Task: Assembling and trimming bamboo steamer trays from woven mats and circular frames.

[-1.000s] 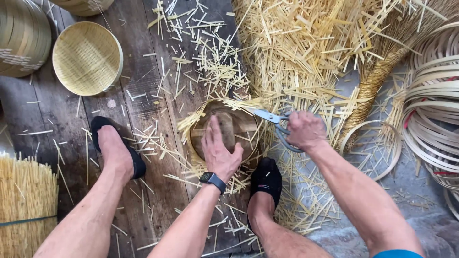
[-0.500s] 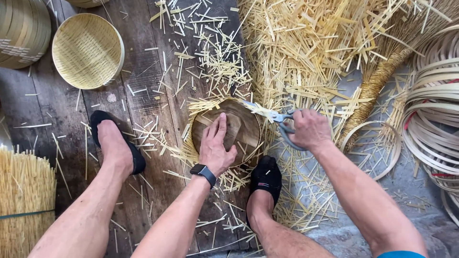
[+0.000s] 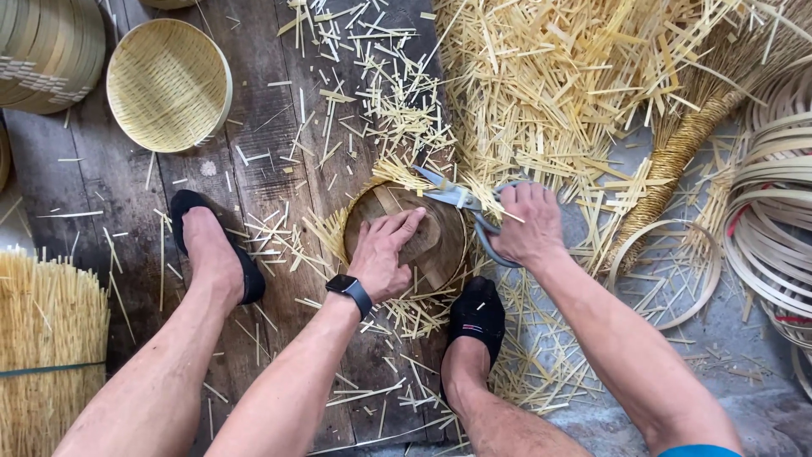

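My left hand (image 3: 385,251) lies flat on a round wooden disc (image 3: 433,245) that presses down a woven bamboo piece with strip ends (image 3: 326,234) sticking out around its rim. A dark watch (image 3: 350,289) is on that wrist. My right hand (image 3: 526,223) grips metal shears (image 3: 452,195), whose blades lie at the disc's upper right edge among the protruding strips. My two feet in black slippers rest on either side, the left foot (image 3: 211,254) and the right foot (image 3: 475,317) just below the disc.
A finished round woven tray (image 3: 167,83) lies at upper left beside stacked bamboo baskets (image 3: 42,51). A heap of cut bamboo strips (image 3: 575,76) fills the upper right. Coiled bamboo hoops (image 3: 774,211) sit at right, a loose hoop (image 3: 664,275) nearby, a strip bundle (image 3: 46,338) at left.
The shears and my right hand have shifted slightly along the disc's upper right rim. My left hand has stayed pressed on the disc, with fingers spread a little further right.
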